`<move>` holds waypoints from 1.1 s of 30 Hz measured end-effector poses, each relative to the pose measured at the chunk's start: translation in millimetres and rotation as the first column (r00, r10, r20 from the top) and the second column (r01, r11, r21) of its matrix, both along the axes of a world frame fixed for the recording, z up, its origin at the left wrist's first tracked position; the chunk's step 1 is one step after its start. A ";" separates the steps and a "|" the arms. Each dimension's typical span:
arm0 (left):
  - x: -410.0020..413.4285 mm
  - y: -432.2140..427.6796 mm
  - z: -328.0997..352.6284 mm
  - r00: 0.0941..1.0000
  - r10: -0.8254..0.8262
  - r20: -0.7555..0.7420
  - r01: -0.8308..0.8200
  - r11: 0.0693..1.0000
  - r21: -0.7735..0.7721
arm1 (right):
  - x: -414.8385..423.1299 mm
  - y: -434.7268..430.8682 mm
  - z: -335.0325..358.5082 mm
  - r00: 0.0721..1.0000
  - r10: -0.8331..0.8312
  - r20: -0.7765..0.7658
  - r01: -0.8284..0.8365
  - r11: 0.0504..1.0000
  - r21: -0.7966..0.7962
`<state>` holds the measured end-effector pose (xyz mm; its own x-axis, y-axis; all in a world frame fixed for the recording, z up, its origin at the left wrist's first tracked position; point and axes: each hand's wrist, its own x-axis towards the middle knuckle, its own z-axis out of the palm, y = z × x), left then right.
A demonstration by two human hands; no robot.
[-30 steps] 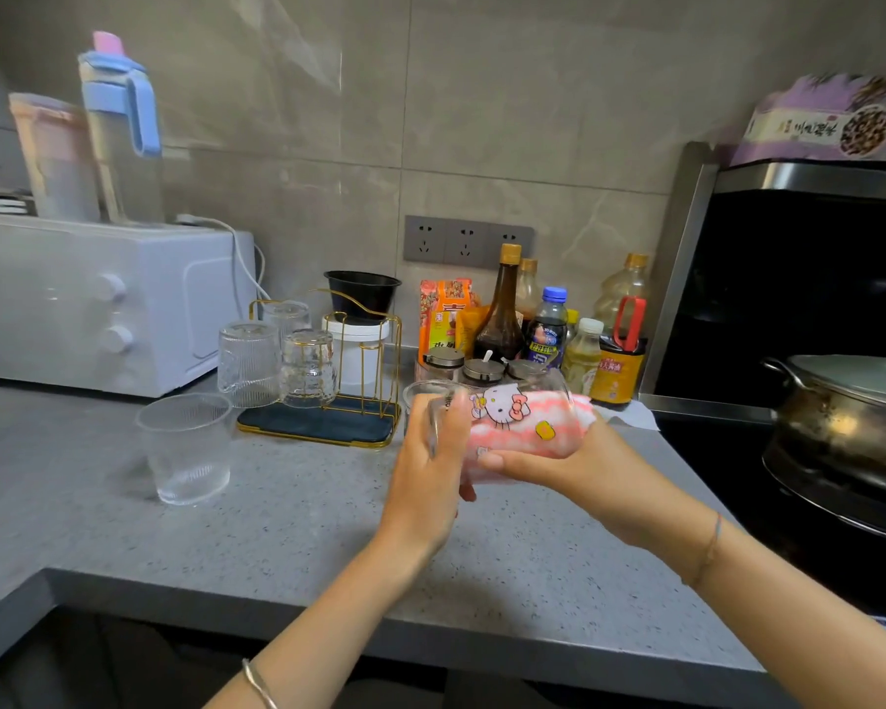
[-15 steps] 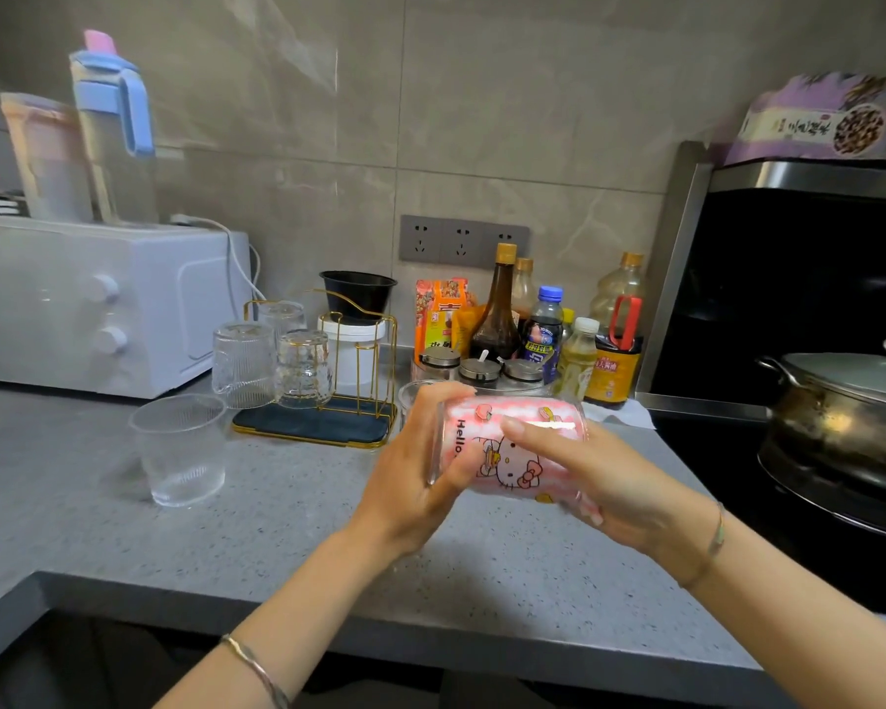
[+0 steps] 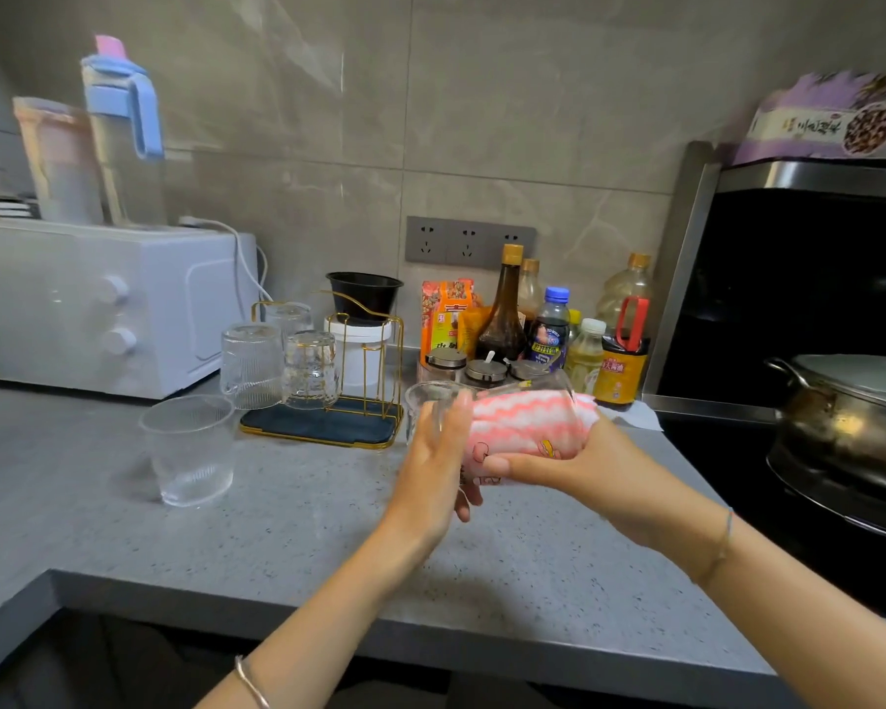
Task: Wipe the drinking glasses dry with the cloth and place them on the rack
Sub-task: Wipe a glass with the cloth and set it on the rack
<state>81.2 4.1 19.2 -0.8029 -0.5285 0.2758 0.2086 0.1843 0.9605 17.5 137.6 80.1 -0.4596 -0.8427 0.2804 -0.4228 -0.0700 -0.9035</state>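
Left hand (image 3: 433, 468) is up flat against the mouth end of the glass (image 3: 425, 401), fingers looking pretty straight, so it's bracing it more than grabbing it (a bit blurry there, so that's my read). Right hand (image 3: 584, 468) is curled round the pink and white cloth (image 3: 528, 424), which is wrapped over the body of the glass. The glass itself is held on its side in the air above the grey counter (image 3: 277, 529), mouth pointing left, just right of the rack (image 3: 328, 427).

So I'd call this the wiping step, outside of the glass, middle of the job overall. Three glasses (image 3: 250, 365) sit upside down on the left part of the rack, and one more glass (image 3: 190, 447) stands upright on the counter, near and left of it, not touched yet.

Next move as I see it: finish the rub, maybe push the cloth inside too, then flip the glass mouth down and set it over one of the free gold prongs on the right side of the rack. Needs a firm hold, since wet glass is slippery, and some care not to knock the ones already sitting there
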 end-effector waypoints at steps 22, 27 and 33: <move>19.7 -17.8 13.6 0.956 -0.282 -0.077 0.278 0.959 -0.063 | -13.1 4.3 9.8 0.985 -0.120 0.125 0.131 0.987 -0.089; 22.2 -24.0 24.1 0.850 -0.505 0.149 0.455 0.847 0.273 | -21.9 2.3 5.9 0.987 -0.149 0.063 0.146 0.988 0.050; 19.9 -10.5 17.8 0.865 -0.498 0.055 0.430 0.794 0.430 | -14.7 -3.7 -0.7 0.969 -0.246 -0.019 0.241 0.961 -0.136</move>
<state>101.1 -6.4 37.0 -0.9930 -0.1160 -0.0226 0.0123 -0.2920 0.9563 2.8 133.9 79.3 -0.6341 -0.6612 0.4009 -0.4730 -0.0784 -0.8775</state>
